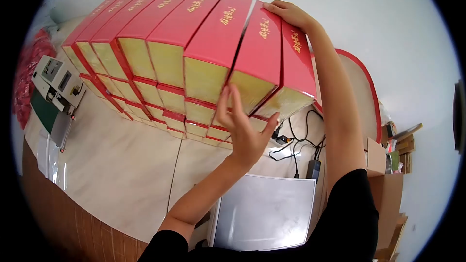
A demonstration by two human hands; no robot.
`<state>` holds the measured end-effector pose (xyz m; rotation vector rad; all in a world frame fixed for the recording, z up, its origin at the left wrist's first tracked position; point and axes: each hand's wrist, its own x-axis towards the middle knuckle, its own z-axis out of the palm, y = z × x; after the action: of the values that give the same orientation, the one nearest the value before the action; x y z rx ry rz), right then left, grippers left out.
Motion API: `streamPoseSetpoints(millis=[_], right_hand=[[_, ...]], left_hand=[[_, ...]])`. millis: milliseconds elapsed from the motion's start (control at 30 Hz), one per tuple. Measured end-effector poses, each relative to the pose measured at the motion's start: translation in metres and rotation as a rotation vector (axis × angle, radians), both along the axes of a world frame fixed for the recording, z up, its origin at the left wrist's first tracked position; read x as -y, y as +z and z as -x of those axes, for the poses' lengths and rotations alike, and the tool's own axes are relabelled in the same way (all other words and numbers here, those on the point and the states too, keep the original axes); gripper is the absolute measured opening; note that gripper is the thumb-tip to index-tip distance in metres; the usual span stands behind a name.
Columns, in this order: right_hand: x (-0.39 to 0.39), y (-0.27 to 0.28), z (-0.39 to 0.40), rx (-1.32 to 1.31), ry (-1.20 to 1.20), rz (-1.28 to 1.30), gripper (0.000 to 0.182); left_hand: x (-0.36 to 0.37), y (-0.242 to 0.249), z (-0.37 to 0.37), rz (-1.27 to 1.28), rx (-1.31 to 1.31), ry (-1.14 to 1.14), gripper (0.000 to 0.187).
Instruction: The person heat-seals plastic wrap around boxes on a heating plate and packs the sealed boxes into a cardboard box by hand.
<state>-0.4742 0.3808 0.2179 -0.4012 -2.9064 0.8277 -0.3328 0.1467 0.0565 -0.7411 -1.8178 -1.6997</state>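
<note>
Thick red books (167, 12) with gold lettering on their upward spines and yellowish page ends stand in a tight row, atop lower layers of similar books. At the row's right end, my left hand (242, 128) has its fingertips against the near end of the second-last book (259, 43), low at its left corner, the thumb held apart. My right hand (293, 15) bends over the far top end of that same book. Some of its fingertips are hidden behind the edge. The outermost book (298, 63) leans slightly away, a narrow gap beside it. Its end shines like clear wrap.
A pale tabletop (121, 174) carries the stack. A white machine (60, 82) stands at left. Black cables and an adapter (314, 170) lie right of the stack, by a grey flat panel (264, 211) near my body. Cardboard boxes (386, 208) are at right.
</note>
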Motion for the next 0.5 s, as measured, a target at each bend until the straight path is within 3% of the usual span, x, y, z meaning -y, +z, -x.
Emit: streamPoseSetpoints(millis=[200, 267, 300, 367, 433, 467, 500], right_hand=[[0.010, -0.008, -0.025, -0.100, 0.126, -0.061, 0.046], [-0.001, -0.014, -0.021, -0.465, -0.173, -0.288, 0.040], [-0.012, -0.016, -0.028, -0.656, -0.344, -0.146, 0.036], [-0.021, -0.028, -0.057, -0.811, -0.586, 0.574, 0.044], [0.002, -0.051, -0.100, -0.743, -0.621, 0.896, 0.047], [0.009, -0.073, -0.114, -0.711, -0.467, 1.038, 0.047], [0.017, -0.094, -0.125, -0.668, -0.313, 1.179, 0.048]], left_hand=[[0.032, 0.003, -0.015, -0.156, -0.049, -0.026, 0.080], [0.042, 0.006, -0.011, -0.134, -0.029, -0.026, 0.067], [0.045, 0.012, -0.007, -0.196, 0.051, -0.035, 0.048], [0.054, 0.024, 0.012, -0.263, 0.126, -0.129, 0.041], [0.065, 0.043, 0.026, -0.297, 0.298, -0.319, 0.038], [0.069, 0.051, 0.030, -0.305, 0.289, -0.313, 0.038], [0.073, 0.056, 0.032, -0.293, 0.369, -0.489, 0.043]])
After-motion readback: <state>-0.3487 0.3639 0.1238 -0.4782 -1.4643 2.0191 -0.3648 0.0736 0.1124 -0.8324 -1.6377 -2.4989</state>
